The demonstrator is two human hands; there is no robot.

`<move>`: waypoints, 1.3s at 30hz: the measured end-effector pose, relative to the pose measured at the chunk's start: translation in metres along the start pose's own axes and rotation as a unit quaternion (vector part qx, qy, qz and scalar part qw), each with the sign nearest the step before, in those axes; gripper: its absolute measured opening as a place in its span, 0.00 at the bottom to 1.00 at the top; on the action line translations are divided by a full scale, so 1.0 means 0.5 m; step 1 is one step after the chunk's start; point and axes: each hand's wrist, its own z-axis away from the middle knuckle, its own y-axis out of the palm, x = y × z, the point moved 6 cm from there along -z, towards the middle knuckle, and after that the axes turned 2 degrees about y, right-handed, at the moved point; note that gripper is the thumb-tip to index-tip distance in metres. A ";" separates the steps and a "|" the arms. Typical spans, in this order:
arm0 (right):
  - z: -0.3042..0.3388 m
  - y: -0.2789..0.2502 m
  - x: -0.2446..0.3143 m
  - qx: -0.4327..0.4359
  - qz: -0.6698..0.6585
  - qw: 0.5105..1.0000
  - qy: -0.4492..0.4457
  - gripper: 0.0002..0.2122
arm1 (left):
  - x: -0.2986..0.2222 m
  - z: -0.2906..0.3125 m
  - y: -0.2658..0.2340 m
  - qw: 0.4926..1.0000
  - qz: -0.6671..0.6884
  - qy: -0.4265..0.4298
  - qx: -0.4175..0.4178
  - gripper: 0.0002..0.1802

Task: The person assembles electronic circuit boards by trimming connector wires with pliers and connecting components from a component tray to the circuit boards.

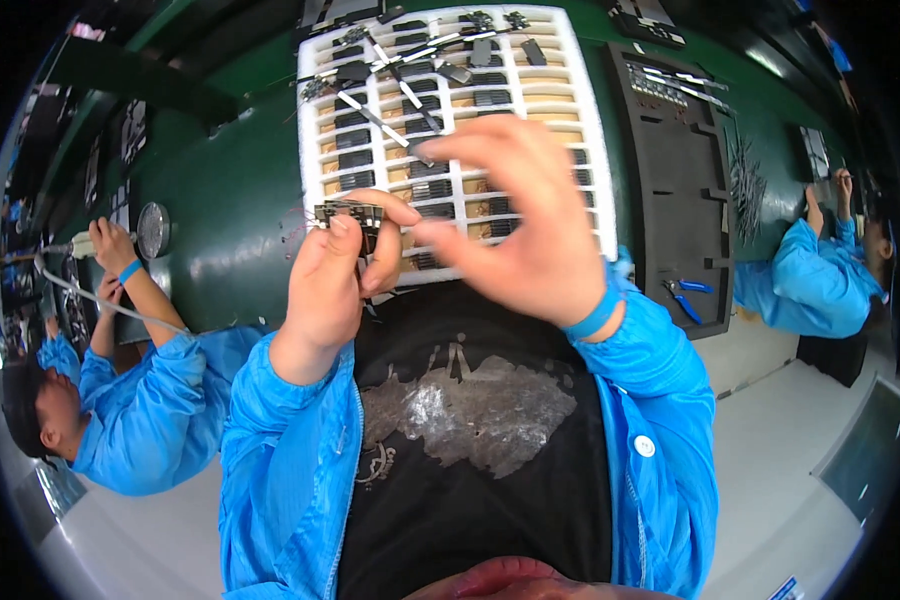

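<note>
My left hand (328, 285) is closed on a small dark circuit board (350, 212), pinched between thumb and fingers, with thin red wires trailing at its left side. My right hand (530, 220) hovers over the near part of a white foam tray (592, 125), slightly blurred, thumb and index finger spread apart. Nothing shows between those fingers. The index fingertip overlaps the end of a black-and-white strip (375, 118) lying on the tray; whether they touch I cannot tell. Narrow slots in the tray hold several dark flat pieces (430, 188), partly hidden by my right hand.
On the green table (235, 190), a black foam tray (675, 170) lies to the right, holding blue-handled pliers (688, 298). Beside it is a bundle of thin dark strands (747, 185). A round clear dish (154, 231) sits left. Co-workers in blue (155, 420) sit at both sides.
</note>
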 end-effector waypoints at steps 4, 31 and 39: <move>0.027 -0.041 -0.087 0.044 0.202 0.978 0.021 0.16 | -0.020 0.006 -0.009 0.999 0.018 0.011 -0.045 0.30; -0.228 -0.037 -0.460 0.124 0.227 0.921 0.292 0.17 | -0.078 0.022 -0.140 0.987 0.154 0.041 -0.004 0.26; -0.206 -0.084 -0.429 0.080 0.138 0.948 0.275 0.12 | -0.079 0.022 -0.154 0.989 0.146 0.018 -0.008 0.27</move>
